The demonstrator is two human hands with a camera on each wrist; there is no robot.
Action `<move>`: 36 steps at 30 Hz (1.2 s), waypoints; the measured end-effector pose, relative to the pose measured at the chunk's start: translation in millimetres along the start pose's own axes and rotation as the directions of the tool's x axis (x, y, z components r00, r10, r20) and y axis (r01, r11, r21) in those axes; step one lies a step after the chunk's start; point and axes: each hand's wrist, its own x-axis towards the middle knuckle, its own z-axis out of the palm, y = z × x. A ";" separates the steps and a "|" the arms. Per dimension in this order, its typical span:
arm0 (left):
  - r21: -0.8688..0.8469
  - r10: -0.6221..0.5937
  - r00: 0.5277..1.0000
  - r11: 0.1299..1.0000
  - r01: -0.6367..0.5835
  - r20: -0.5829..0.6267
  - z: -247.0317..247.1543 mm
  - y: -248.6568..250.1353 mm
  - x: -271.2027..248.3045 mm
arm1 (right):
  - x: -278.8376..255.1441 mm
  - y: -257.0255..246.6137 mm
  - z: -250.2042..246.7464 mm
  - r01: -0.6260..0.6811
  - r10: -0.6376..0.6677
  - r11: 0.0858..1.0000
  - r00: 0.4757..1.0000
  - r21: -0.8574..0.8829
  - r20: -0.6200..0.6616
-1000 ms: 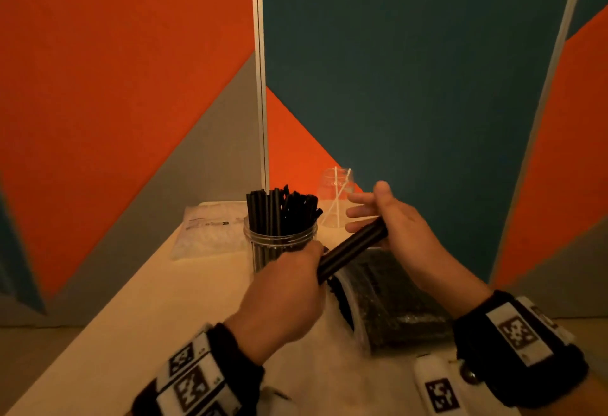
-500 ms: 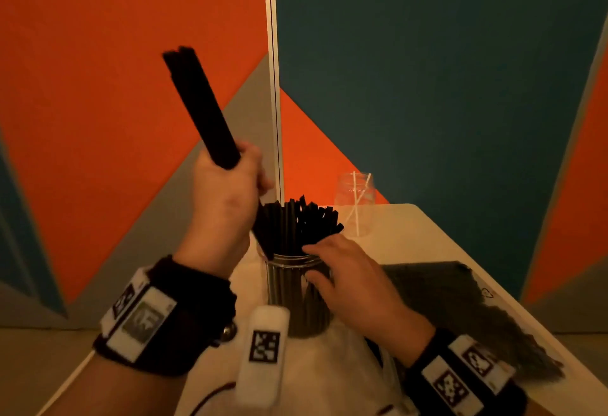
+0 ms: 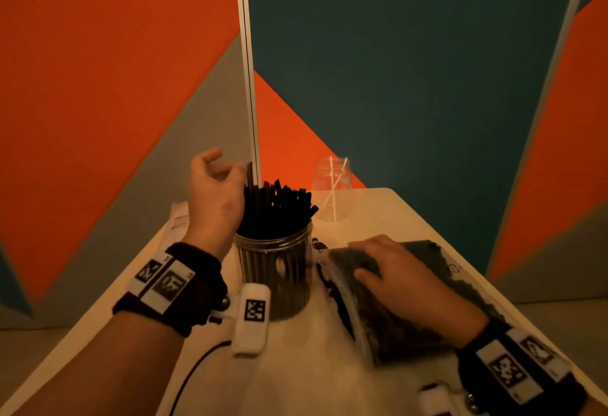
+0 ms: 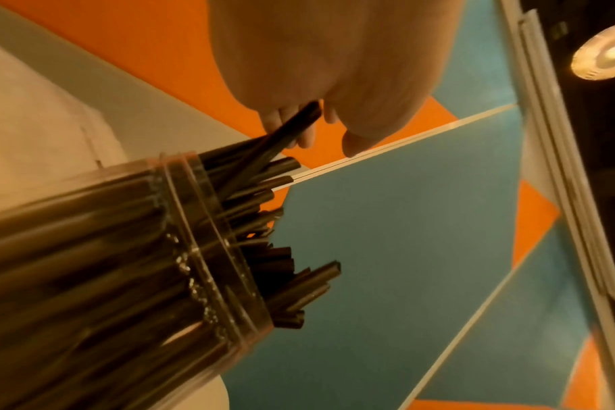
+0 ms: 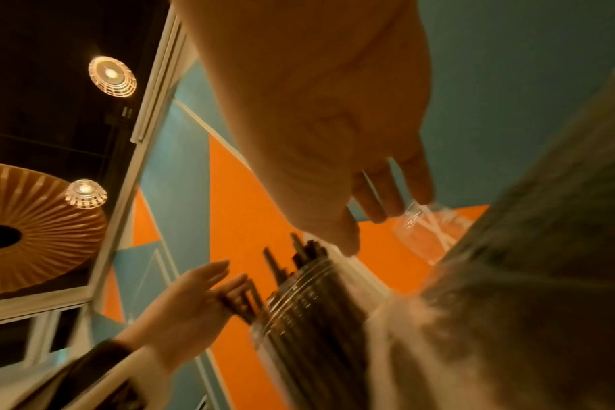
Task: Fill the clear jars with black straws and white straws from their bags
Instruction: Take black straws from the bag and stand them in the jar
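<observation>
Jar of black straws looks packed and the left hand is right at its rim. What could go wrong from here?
1. The near jar is crammed, and the black straws splay past its rim; pushing more in may pop some out or bend them.
2. The left hand presses at the tall jar's top from the side and could tip it.
3. The right hand rests on the black straw bag, beside the jar; dragging it might knock the jar.

Black straws (image 3: 276, 205), orange-teal wall (image 3: 394, 70)
</observation>
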 end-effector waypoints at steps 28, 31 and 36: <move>0.348 -0.141 0.352 0.685 -0.640 0.925 90.4 -69.9 -117.0 | -10.9 92.0 1.6 -0.274 0.335 0.938 0.873 -0.212 0.355; 0.411 -0.157 0.432 0.691 -0.595 0.888 101.0 -74.3 -120.4 | -10.2 93.9 4.0 -0.271 0.329 0.941 0.875 -0.205 0.355; 0.543 -0.385 0.389 0.674 -0.502 0.837 110.2 -66.9 -119.2 | -8.6 91.5 3.7 -0.270 0.335 0.937 0.874 -0.222 0.353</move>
